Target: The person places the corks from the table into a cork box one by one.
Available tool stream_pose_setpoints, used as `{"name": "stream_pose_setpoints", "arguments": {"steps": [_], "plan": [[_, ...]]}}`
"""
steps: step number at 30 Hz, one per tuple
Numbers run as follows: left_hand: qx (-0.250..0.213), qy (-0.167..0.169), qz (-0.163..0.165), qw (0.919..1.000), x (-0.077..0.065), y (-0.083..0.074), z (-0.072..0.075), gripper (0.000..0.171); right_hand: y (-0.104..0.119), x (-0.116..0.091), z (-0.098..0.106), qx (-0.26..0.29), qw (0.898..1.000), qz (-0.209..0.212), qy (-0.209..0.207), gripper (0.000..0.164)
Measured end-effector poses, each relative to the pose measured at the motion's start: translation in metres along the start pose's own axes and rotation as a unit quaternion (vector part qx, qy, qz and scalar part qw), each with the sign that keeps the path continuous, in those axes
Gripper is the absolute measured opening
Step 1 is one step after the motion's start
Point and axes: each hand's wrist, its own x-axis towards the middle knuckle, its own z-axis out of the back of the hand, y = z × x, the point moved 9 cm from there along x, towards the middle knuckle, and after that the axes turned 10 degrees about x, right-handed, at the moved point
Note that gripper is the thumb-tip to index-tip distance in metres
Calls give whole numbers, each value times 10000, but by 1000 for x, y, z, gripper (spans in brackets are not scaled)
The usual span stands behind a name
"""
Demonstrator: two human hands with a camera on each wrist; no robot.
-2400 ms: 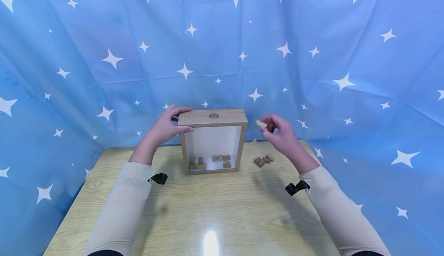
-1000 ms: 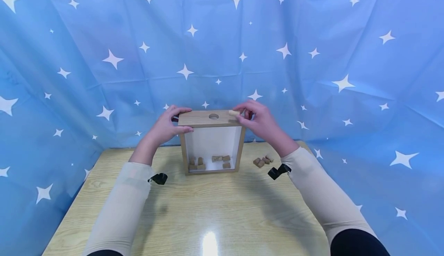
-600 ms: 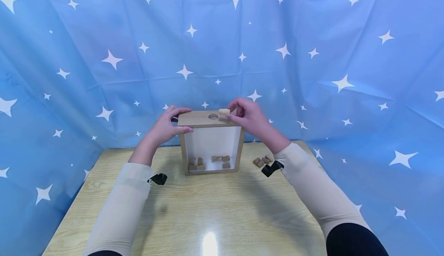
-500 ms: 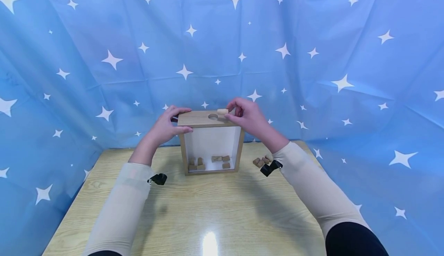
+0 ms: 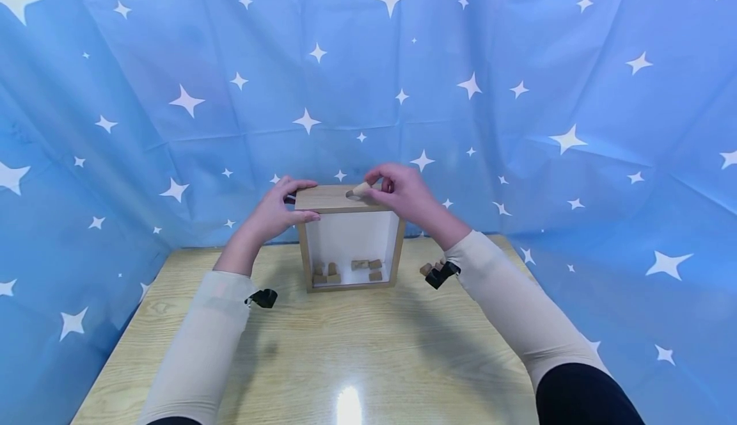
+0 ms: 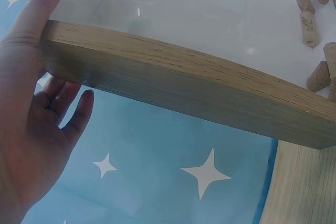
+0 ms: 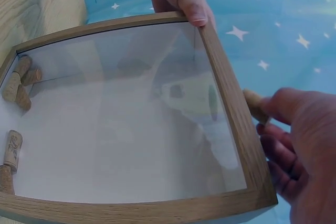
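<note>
A wooden box with a clear front and a round hole in its top stands upright at the table's back. My left hand grips its upper left corner, thumb in front and fingers behind. Between the thumb and fingers of my right hand is a wine cork, tilted with its lower end at the hole. The right wrist view shows this cork against the box's top edge, partly covered by the fingers. Several corks lie inside along the box's bottom.
A few loose corks lie on the wooden table right of the box, partly hidden by the black wrist mount. A blue star-patterned cloth hangs close behind and at both sides.
My right hand has carried the cork leftward from beyond the box's right side to the hole and tipped it downward. My left hand keeps its place on the box.
</note>
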Motion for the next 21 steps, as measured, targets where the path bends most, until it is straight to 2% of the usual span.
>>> {"name": "stream_pose_setpoints", "arguments": {"steps": [21], "plan": [[80, -20, -18, 10000, 1, 0, 1, 75, 0, 11, -14, -176, 9992, 69, 350, 21]]}}
